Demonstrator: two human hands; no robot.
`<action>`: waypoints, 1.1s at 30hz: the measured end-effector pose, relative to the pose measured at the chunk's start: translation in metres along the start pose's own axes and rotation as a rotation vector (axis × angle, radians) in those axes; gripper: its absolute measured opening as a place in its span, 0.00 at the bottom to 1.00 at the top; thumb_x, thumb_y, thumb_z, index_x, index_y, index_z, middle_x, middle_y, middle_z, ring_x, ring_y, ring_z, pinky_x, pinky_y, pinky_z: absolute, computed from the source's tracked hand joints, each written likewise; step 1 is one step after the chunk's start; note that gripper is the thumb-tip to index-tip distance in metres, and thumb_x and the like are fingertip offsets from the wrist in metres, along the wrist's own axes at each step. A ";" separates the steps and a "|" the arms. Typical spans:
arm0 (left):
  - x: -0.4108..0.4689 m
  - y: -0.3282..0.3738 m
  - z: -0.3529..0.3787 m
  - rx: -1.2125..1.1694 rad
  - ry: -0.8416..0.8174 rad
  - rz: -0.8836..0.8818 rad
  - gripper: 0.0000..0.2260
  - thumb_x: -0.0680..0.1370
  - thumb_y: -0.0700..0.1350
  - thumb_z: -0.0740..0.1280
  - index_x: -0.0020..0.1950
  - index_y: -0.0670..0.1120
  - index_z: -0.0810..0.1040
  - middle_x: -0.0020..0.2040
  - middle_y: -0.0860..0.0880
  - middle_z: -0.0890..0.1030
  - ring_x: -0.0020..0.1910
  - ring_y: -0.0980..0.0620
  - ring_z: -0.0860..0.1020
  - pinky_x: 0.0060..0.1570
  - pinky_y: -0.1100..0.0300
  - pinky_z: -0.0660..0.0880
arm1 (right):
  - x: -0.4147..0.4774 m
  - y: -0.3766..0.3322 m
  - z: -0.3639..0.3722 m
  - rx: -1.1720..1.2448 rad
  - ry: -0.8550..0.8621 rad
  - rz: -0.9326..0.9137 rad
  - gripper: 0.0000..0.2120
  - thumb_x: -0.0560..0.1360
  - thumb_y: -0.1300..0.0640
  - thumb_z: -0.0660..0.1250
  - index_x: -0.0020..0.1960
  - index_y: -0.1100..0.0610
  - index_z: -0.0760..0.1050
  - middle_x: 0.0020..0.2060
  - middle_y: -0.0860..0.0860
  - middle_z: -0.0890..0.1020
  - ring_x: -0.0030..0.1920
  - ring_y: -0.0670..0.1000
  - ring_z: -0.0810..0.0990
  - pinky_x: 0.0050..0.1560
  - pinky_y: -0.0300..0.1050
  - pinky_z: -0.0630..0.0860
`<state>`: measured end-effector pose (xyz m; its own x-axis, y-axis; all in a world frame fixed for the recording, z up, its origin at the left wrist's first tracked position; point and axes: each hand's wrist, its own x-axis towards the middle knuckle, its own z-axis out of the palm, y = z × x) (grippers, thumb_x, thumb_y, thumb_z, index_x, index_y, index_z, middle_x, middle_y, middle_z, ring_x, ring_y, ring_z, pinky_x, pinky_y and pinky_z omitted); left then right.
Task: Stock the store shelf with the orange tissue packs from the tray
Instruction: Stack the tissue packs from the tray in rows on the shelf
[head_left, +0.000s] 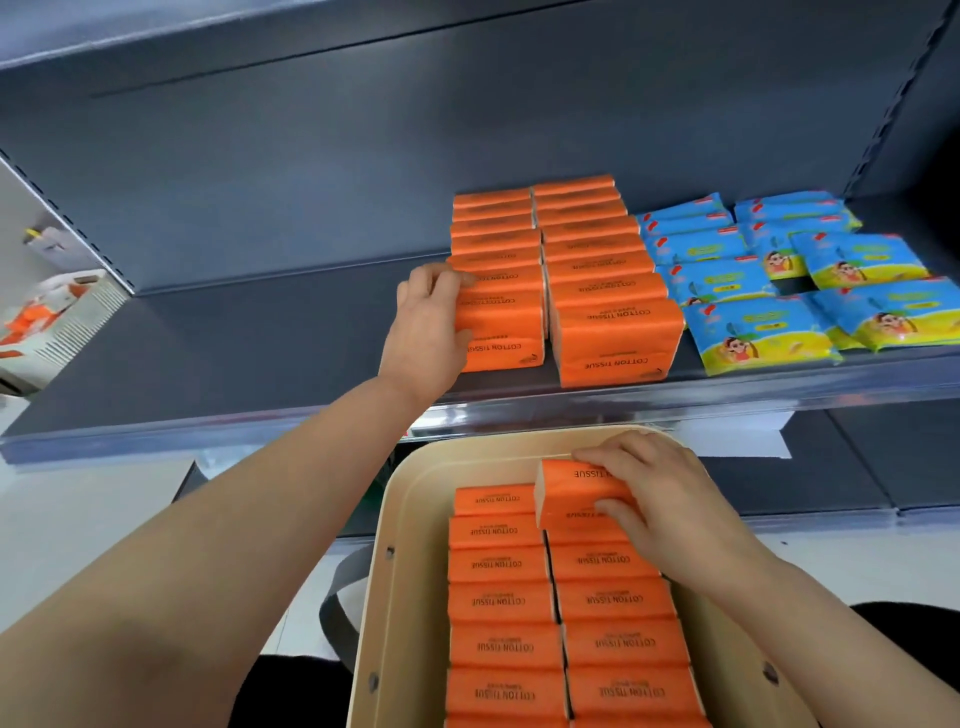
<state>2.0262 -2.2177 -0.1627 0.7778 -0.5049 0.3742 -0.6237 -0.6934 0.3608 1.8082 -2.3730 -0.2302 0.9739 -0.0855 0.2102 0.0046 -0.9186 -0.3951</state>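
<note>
On the dark shelf (234, 353), the left hand (431, 322) curls thumb and fingers round the 9 o'clock end of the front orange tissue pack (504, 322), steadying the left row. The person would do well to square that row first. At the beige tray's (415, 499) 1 o'clock corner, the right hand (660, 499) pinches a lifted pack (571, 493). It should rise clear of the rim, then land at a row's 6 o'clock end, clear of the blue packs (753, 332).

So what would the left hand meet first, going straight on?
Nothing lies between: the left hand grips the front orange packs on the shelf, so it would likely push them toward the neighbouring orange row.
</note>
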 end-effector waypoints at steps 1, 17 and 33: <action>-0.005 -0.003 -0.005 -0.018 0.024 -0.003 0.23 0.74 0.33 0.67 0.67 0.46 0.69 0.67 0.49 0.66 0.65 0.50 0.64 0.49 0.61 0.70 | 0.000 -0.003 -0.001 -0.012 0.004 -0.012 0.24 0.70 0.54 0.74 0.64 0.46 0.73 0.54 0.44 0.77 0.57 0.49 0.76 0.58 0.55 0.74; -0.045 -0.031 -0.051 -0.091 0.044 -0.109 0.19 0.77 0.33 0.60 0.67 0.45 0.69 0.69 0.50 0.66 0.67 0.52 0.63 0.48 0.64 0.65 | 0.150 -0.083 -0.016 -0.253 0.253 -0.063 0.20 0.73 0.57 0.70 0.64 0.48 0.73 0.58 0.49 0.77 0.62 0.56 0.69 0.55 0.54 0.62; -0.029 -0.002 -0.008 -0.114 -0.214 -0.295 0.43 0.74 0.48 0.72 0.77 0.42 0.46 0.67 0.44 0.72 0.64 0.43 0.73 0.56 0.49 0.72 | 0.109 -0.032 -0.017 -0.446 0.295 0.156 0.45 0.64 0.45 0.77 0.73 0.63 0.62 0.71 0.59 0.66 0.74 0.58 0.60 0.68 0.65 0.58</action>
<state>2.0043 -2.1977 -0.1670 0.9161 -0.3967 0.0579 -0.3661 -0.7691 0.5239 1.9101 -2.3599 -0.1798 0.8504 -0.2793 0.4458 -0.2938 -0.9551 -0.0379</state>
